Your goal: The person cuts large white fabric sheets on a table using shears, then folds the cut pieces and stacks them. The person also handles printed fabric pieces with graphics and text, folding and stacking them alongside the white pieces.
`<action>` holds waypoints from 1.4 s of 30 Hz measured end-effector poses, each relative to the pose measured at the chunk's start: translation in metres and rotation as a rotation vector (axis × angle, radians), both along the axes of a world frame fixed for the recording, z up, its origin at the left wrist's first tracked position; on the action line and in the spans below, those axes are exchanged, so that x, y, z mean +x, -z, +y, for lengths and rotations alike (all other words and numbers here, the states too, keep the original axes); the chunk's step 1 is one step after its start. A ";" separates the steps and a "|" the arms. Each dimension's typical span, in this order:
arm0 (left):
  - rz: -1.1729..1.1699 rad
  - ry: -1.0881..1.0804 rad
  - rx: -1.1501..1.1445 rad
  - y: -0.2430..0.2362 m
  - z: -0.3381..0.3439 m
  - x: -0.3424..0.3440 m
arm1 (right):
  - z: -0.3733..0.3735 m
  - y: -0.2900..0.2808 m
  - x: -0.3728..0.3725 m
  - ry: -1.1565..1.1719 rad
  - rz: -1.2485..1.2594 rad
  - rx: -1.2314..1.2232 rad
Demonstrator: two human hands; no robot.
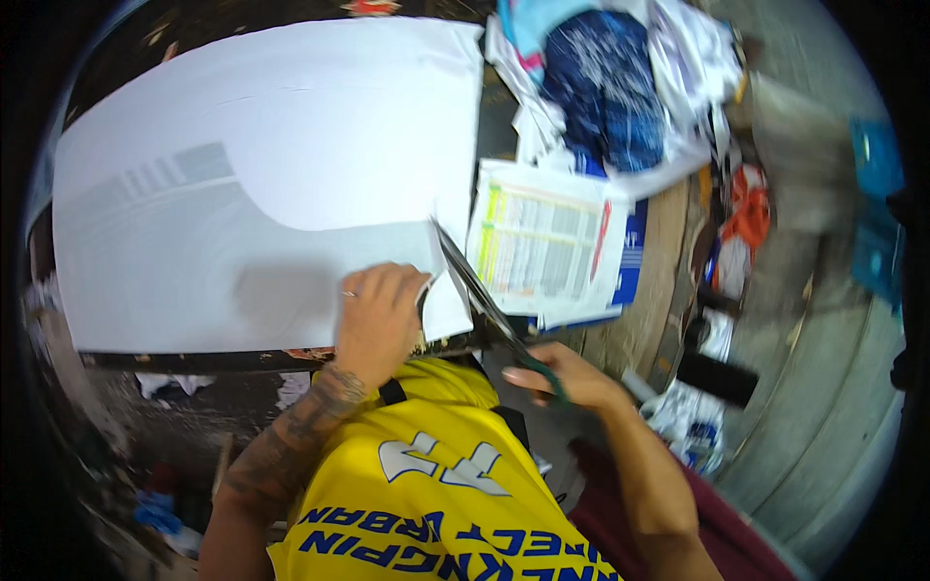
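A large white sheet [358, 116], cloth or paper, is spread over the table in front of me. Its nearer part looks greyer along a curved border; I cannot tell whether that is shadow or a second layer. My right hand [572, 376] is closed round the green handles of long scissors [481, 295]. The blades point up and left, their tips at the sheet near its right side. My left hand [381, 308], ringed on one finger, grips the sheet by its near edge, left of the blades. A loose, curled flap [447, 305] of the sheet stands between that hand and the scissors.
Printed papers [542, 242] lie right of the sheet. Beyond them is a heap of plastic bags [605, 87], dark blue and white. A black flat object [717, 379] and crumpled wrappers [688, 426] lie lower right, by wooden planks [814, 426].
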State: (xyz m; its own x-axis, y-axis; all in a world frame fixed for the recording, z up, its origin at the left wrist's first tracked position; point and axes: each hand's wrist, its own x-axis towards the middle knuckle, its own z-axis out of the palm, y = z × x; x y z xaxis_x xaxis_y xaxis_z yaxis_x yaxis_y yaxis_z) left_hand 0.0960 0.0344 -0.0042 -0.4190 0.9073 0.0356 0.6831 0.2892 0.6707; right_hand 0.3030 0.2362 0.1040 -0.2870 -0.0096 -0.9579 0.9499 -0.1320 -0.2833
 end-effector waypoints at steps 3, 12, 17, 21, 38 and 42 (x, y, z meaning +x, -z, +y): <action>0.032 -0.122 -0.023 0.004 0.007 0.033 | 0.078 -0.015 -0.002 -0.447 -0.164 0.088; 0.194 -0.223 -0.083 0.028 0.007 0.063 | 0.180 0.044 -0.148 -1.263 0.418 0.197; 0.222 -0.237 -0.071 0.027 0.007 0.063 | 0.175 0.049 -0.157 -1.271 0.343 0.186; 0.286 -0.236 -0.099 0.027 0.007 0.063 | 0.177 0.051 -0.150 -1.291 0.454 0.209; 0.272 -0.243 -0.075 0.027 0.006 0.062 | 0.160 0.039 -0.159 -1.176 0.313 0.177; 0.259 -0.247 -0.060 0.027 0.005 0.062 | 0.144 0.051 -0.169 -1.196 0.417 0.168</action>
State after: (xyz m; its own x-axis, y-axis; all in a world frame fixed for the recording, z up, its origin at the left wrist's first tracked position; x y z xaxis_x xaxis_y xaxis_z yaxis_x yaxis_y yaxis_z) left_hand 0.1581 0.0399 -0.0310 -0.6096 0.7837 0.1191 0.7330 0.5000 0.4612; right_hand 0.1339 0.3801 0.0530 -0.4611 -0.3570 -0.8123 0.2867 0.8064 -0.5172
